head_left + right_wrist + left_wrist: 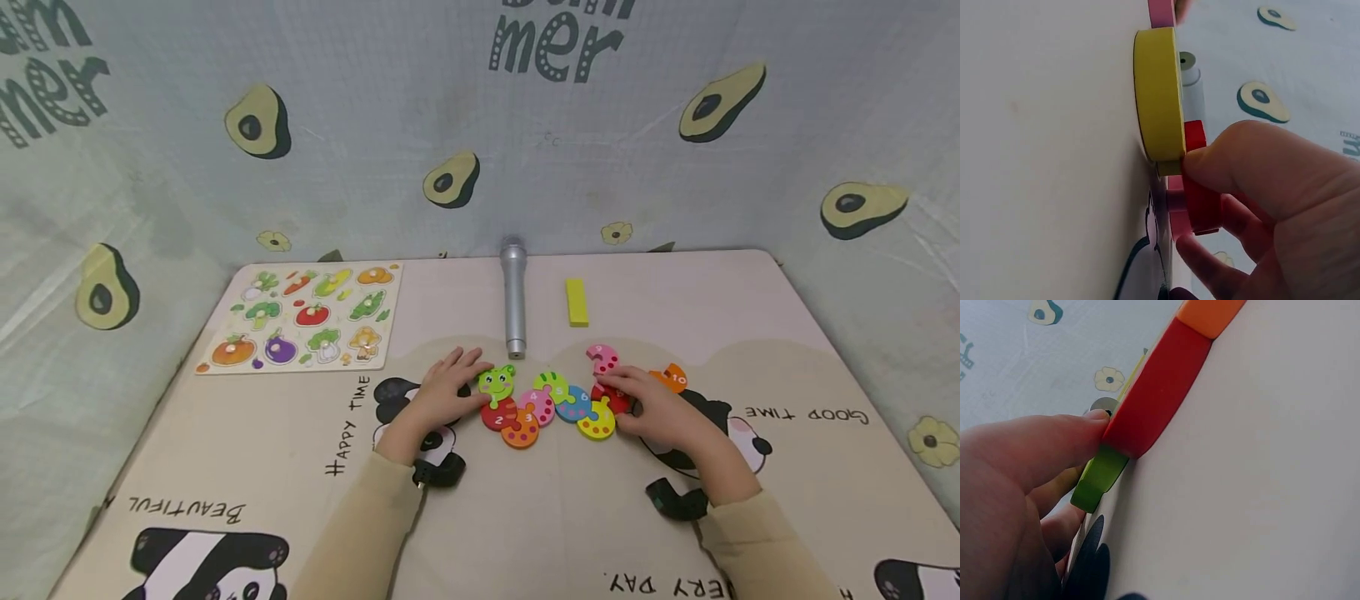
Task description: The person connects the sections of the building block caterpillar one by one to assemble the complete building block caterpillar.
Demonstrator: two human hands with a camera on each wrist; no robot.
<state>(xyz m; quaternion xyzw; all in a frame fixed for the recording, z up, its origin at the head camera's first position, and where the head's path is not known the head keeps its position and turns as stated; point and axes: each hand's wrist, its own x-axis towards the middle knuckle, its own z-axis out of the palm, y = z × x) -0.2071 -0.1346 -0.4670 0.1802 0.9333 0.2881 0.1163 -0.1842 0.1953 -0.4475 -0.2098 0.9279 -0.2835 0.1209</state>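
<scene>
A row of joined caterpillar puzzle pieces curves between the hands in the head view. At its left end, my left hand (442,393) holds the green head piece (497,384) between thumb and fingers, the thumb right by the red number 2 piece (1163,387). Orange, pink, green and blue pieces lead on to the yellow piece (1159,94). My right hand (660,408) pinches a red piece (1202,200), which overlaps the yellow one's edge in the right wrist view. A pink piece (602,358) lies just beyond those fingers. Behind that hand is a loose orange number 1 piece (672,377).
A grey cylinder (514,292) and a yellow block (577,302) lie beyond the caterpillar on the table (525,517). A vegetable puzzle board (341,329) occupies the far left corner. An avocado-printed sheet (360,100) rises behind the table.
</scene>
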